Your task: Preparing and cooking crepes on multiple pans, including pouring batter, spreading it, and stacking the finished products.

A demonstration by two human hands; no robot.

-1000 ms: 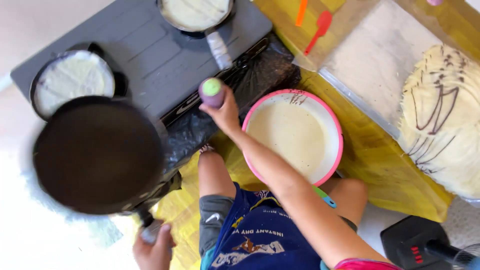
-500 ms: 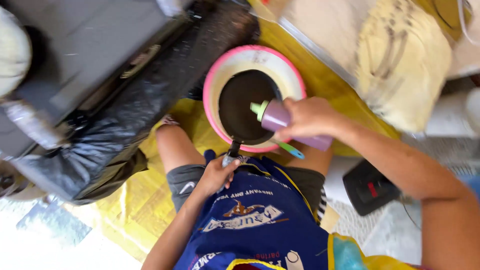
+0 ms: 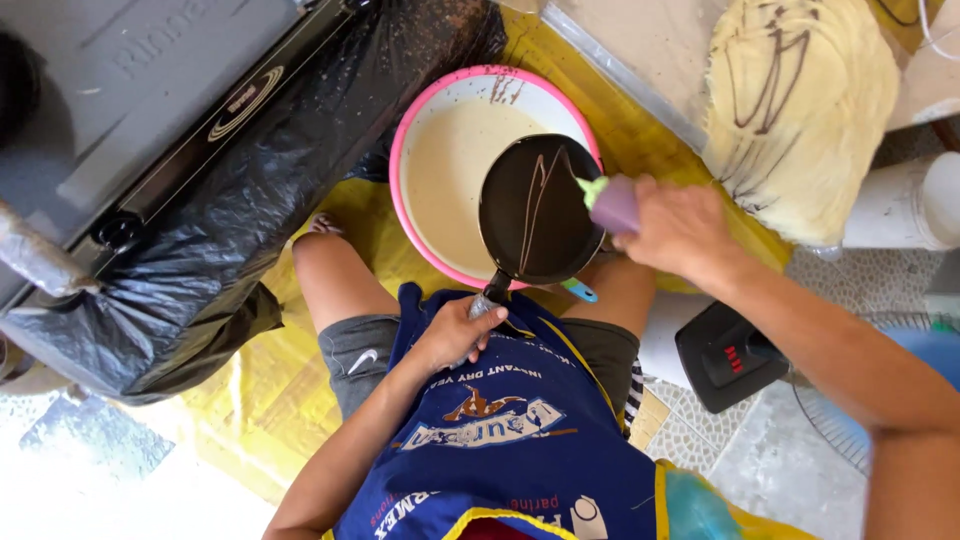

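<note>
- Brown lines now lie on the dark pan point(image 3: 538, 208); half a second ago it was plain.
- Right hand point(image 3: 678, 228) is closed around the purple squeeze bottle point(image 3: 612, 203), tip at the pan's right edge.
- Left hand point(image 3: 455, 335) grips the pan handle, near the apron.
- Pan hangs over the pink bowl point(image 3: 420, 130) of batter.

Head view, straight down, close

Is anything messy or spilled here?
A little. Brown streaks and drips mark the inside rim of the pink bowl of pale batter. The brown lines on the dark pan come from the squeeze bottle, so those look deliberate. No spill shows on the yellow sheet.
</note>
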